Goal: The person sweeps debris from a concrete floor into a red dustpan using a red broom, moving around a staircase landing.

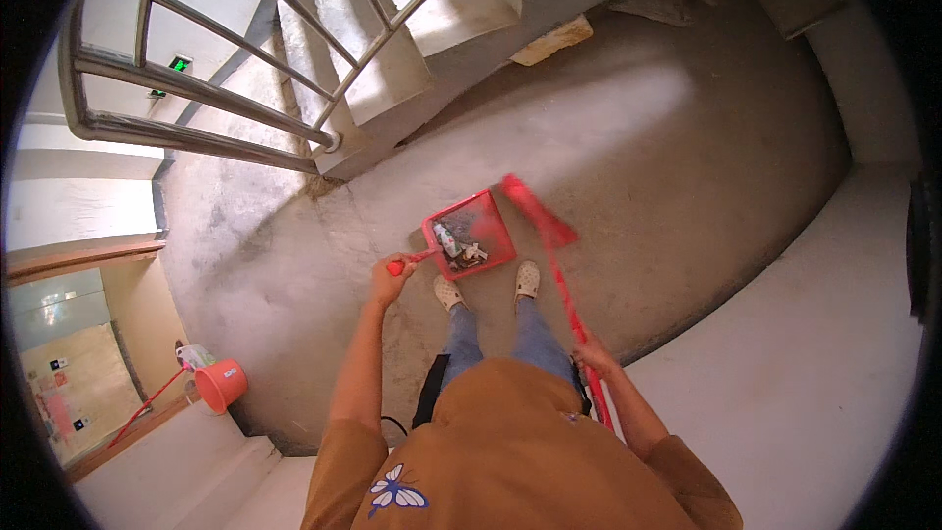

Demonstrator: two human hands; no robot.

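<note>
My left hand grips the handle of a red plastic dustpan. Inside the pan lie a crumpled drink container, scraps of white paper and dark, loose dirt. My right hand is wrapped around the red stick of a broom. The broom's red head is blurred and sits just right of the pan, apart from it. Whether its bristles touch the floor, I cannot tell. Both my feet, in pale clogs, stand close to the pan's near side.
Concrete stairs with a steel railing rise at the upper left. A yellowish block lies by the stair base. An orange bucket and a red-handled mop stand by the doorway at left. White walls bound the grey floor.
</note>
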